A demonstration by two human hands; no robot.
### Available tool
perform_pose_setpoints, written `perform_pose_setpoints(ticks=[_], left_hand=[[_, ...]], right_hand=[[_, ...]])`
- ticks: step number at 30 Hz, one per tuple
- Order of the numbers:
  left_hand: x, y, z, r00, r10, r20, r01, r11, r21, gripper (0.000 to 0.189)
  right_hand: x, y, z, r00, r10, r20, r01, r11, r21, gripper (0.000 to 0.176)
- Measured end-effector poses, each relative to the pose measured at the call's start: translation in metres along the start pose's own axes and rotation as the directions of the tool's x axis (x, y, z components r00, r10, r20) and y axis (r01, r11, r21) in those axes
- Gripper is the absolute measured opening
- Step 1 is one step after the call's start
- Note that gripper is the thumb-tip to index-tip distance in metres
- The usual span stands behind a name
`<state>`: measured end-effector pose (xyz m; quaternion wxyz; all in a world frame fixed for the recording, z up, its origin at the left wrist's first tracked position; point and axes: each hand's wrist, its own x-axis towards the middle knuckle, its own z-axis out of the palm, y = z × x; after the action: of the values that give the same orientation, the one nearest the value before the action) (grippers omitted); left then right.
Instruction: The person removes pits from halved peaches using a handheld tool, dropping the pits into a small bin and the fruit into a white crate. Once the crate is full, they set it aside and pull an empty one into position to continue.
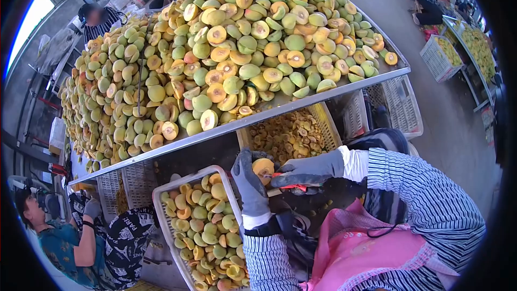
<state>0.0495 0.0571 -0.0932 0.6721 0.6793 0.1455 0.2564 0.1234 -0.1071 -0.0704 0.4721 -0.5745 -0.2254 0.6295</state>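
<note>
My left hand (pixel 249 180), in a dark grey glove, is closed around a halved fruit (pixel 263 170) whose orange cut face shows. My right hand (pixel 307 171), gloved too, grips a red-handled tool (pixel 293 186), its tip at the fruit. Whether the tip is inside the flesh is hard to tell. Just left of my left hand stands a white crate (pixel 157 196) of halved fruit. Behind both hands, under the table edge, a yellow crate (pixel 329 121) holds brownish fruit pieces.
A metal-edged table (pixel 242 122) heaped with halved fruit spans the view ahead. White crates (pixel 403 102) stand beneath it at right, more at left. A co-worker (pixel 75 237) sits at lower left, another (pixel 99 21) behind the heap. Farther right are another fruit table and people.
</note>
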Motion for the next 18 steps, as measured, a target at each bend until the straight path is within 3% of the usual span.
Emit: perform_pose_setpoints(ticks=[2,3,4,6,7,9,10,11,12,13,14,15,16,17,18], left_hand=[[0.004,0.002,0.002,0.919,0.279,0.278,-0.373,0.843,0.388,0.026],[0.002,0.007,0.010,0.849,0.478,0.226,-0.526,0.722,0.450,0.028],[0.001,0.006,0.015,0.850,0.473,0.232,-0.524,0.723,0.450,0.028],[0.002,0.003,0.023,0.963,0.237,0.126,-0.254,0.957,0.143,0.034],[0.003,0.004,0.027,0.964,0.234,0.130,-0.252,0.957,0.145,0.034],[0.006,0.011,0.034,0.984,-0.161,0.077,0.168,0.980,-0.105,0.041],[0.008,0.001,0.034,0.984,-0.160,0.082,0.168,0.980,-0.102,0.041],[0.013,-0.019,0.030,0.941,-0.296,0.165,0.310,0.948,-0.071,0.039],[0.017,-0.026,0.031,0.876,-0.420,0.238,0.440,0.898,-0.033,0.039],[0.013,-0.033,0.036,0.928,-0.281,0.243,0.298,0.954,-0.038,0.043],[0.010,-0.039,0.039,0.928,-0.281,0.245,0.299,0.953,-0.039,0.043],[0.008,-0.040,0.044,0.935,-0.323,0.146,0.346,0.920,-0.182,0.045],[0.006,-0.044,0.048,0.927,-0.372,0.051,0.367,0.871,-0.327,0.048],[0.000,-0.051,0.057,0.966,-0.237,-0.101,0.215,0.958,-0.192,0.054],[0.001,-0.056,0.056,0.967,-0.232,-0.102,0.210,0.959,-0.189,0.054]], right_hand=[[0.003,0.015,-0.013,0.997,0.072,0.042,-0.073,0.997,0.032,0.052],[0.003,0.028,-0.016,0.969,0.035,0.246,-0.124,0.927,0.354,0.050],[0.002,0.037,-0.017,0.906,-0.071,0.417,-0.227,0.752,0.619,0.048],[0.000,0.042,-0.018,0.889,-0.144,0.436,-0.211,0.715,0.667,0.047],[-0.003,0.040,-0.019,0.919,-0.075,0.388,-0.211,0.737,0.643,0.048],[-0.002,0.037,-0.019,0.942,-0.012,0.337,-0.211,0.757,0.619,0.049],[0.000,0.035,-0.019,0.983,0.030,0.181,-0.097,0.922,0.376,0.049],[-0.001,0.036,-0.019,1.000,0.020,0.008,-0.021,0.996,0.084,0.050],[-0.003,0.040,-0.023,1.000,0.017,0.000,-0.017,0.996,0.085,0.050],[-0.006,0.047,-0.028,0.978,0.034,0.208,-0.119,0.903,0.413,0.050],[-0.008,0.057,-0.030,0.915,-0.025,0.403,-0.274,0.696,0.664,0.050],[-0.006,0.063,-0.028,0.875,-0.156,0.458,-0.267,0.634,0.726,0.050],[-0.005,0.066,-0.031,0.874,-0.155,0.461,-0.268,0.638,0.722,0.050],[-0.006,0.062,-0.031,0.926,-0.104,0.363,-0.197,0.688,0.699,0.049],[-0.007,0.058,-0.031,0.965,-0.062,0.254,-0.128,0.736,0.665,0.049]])
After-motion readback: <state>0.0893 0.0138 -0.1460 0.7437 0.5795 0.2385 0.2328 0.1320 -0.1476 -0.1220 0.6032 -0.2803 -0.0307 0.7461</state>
